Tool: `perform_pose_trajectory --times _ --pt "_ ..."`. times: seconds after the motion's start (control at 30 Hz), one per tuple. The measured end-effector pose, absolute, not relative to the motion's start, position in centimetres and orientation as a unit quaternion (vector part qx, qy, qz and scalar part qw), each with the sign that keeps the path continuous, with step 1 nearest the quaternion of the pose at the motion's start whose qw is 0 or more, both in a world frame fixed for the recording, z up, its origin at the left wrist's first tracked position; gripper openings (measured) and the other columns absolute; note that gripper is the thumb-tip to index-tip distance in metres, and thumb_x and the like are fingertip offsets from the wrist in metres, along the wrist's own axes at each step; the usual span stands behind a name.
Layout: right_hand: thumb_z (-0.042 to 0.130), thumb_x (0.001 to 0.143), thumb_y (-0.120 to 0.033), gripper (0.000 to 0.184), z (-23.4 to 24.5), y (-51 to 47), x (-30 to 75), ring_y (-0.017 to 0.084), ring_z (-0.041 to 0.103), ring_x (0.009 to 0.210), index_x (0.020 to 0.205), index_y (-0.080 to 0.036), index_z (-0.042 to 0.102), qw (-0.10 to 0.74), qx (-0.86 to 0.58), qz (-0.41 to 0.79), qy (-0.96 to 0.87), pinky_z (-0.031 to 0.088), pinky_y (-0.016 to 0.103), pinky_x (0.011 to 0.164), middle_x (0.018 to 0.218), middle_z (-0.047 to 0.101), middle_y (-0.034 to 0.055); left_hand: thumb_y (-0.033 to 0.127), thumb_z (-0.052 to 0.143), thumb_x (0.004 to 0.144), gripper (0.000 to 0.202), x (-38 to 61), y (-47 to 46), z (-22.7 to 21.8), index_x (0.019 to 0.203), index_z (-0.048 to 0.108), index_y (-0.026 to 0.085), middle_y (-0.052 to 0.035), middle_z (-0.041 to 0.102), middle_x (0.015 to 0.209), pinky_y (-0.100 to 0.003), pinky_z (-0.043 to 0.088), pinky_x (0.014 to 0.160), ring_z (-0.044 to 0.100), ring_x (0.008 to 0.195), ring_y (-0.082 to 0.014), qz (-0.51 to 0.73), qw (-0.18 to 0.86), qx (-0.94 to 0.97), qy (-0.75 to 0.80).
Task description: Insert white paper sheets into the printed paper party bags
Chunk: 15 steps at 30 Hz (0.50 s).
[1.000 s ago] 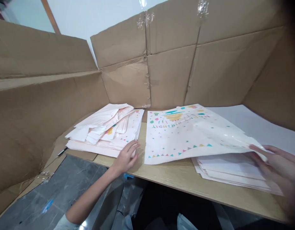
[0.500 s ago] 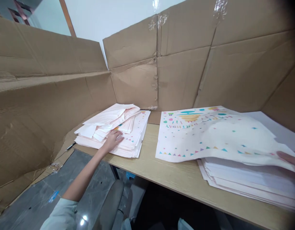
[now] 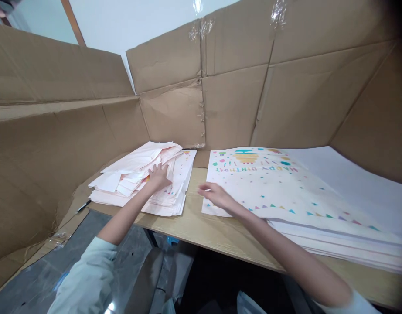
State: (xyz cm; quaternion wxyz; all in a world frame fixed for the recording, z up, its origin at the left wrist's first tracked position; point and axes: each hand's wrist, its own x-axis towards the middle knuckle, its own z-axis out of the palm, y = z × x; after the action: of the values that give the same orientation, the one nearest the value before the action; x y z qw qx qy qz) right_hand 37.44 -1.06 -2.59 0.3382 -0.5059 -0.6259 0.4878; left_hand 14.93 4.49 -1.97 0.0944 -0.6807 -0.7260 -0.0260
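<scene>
My left hand (image 3: 159, 175) lies flat, fingers spread, on a messy stack of pale pink folded paper bags (image 3: 135, 179) at the left of the wooden table (image 3: 201, 226). My right hand (image 3: 216, 194) reaches across with fingers stretched out. It touches the near left corner of a printed "Happy Birthday" sheet (image 3: 269, 183) with coloured dots and triangles. That sheet lies flat on top of a thick stack of similar sheets (image 3: 345, 244) at the right.
Tall brown cardboard walls (image 3: 233, 96) stand behind and to both sides of the table. A white sheet (image 3: 358, 183) lies at the far right. A black pen (image 3: 84, 206) rests on cardboard left of the table. Grey floor (image 3: 31, 274) shows below.
My right hand let go of the printed sheet's right edge and moved left to its near left corner; the sheet now lies flat. My left hand slid further onto the pink stack.
</scene>
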Motion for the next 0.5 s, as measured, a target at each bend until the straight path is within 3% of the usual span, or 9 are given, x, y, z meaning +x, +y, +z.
perform_pose_trajectory --times 0.07,0.13,0.27,0.37,0.5 --pt "0.057 0.068 -0.017 0.010 -4.2 0.5 33.5 0.011 0.051 0.069 0.076 -0.013 0.053 0.341 -0.498 0.644 -0.471 0.041 0.022 0.063 0.077 0.056 0.0041 0.026 0.067 0.050 0.086 15.8 6.0 -1.2 0.128 0.032 0.021 -0.0176 0.021 0.137 -0.063 0.017 0.090 0.013 0.125 -0.0413 0.063 0.004 -0.627 -0.777" --pt "0.054 0.069 -0.015 0.013 -5.4 2.0 30.9 0.009 0.050 0.064 0.082 -0.014 0.050 0.352 -0.504 0.670 -0.417 0.041 0.020 0.059 0.074 0.053 0.0016 0.016 0.064 0.044 0.092 16.2 7.3 -0.7 0.130 0.030 0.023 -0.0174 0.014 0.139 -0.068 0.013 0.087 0.009 0.125 -0.0441 0.117 -0.041 -0.602 -0.789" --pt "0.045 0.073 -0.018 0.022 -6.1 4.2 28.2 0.009 0.050 0.062 0.094 -0.018 0.044 0.370 -0.535 0.681 -0.335 0.043 0.021 0.058 0.075 0.052 0.0007 0.007 0.058 0.044 0.093 16.1 8.6 -1.2 0.131 0.029 0.024 -0.0140 0.007 0.142 -0.070 0.008 0.087 0.002 0.126 -0.0426 0.140 -0.017 -0.613 -0.778" --pt "0.044 0.072 -0.020 0.022 -6.1 5.7 27.4 0.009 0.049 0.055 0.095 -0.017 0.045 0.367 -0.549 0.690 -0.296 0.042 0.022 0.052 0.067 0.049 0.0007 0.013 0.054 0.056 0.075 15.6 8.6 -1.6 0.126 0.035 0.025 -0.0120 0.016 0.140 -0.069 0.007 0.088 0.005 0.128 -0.0371 0.098 0.020 -0.638 -0.764" --pt "0.051 0.070 -0.024 0.023 -6.3 7.1 27.0 0.009 0.048 0.052 0.091 -0.014 0.050 0.387 -0.544 0.678 -0.309 0.038 0.019 0.047 0.062 0.050 0.0006 0.014 0.048 0.065 0.048 15.2 8.4 -0.9 0.112 0.048 0.025 -0.0111 0.036 0.130 -0.066 0.017 0.086 0.025 0.123 -0.0324 0.052 0.038 -0.662 -0.746"
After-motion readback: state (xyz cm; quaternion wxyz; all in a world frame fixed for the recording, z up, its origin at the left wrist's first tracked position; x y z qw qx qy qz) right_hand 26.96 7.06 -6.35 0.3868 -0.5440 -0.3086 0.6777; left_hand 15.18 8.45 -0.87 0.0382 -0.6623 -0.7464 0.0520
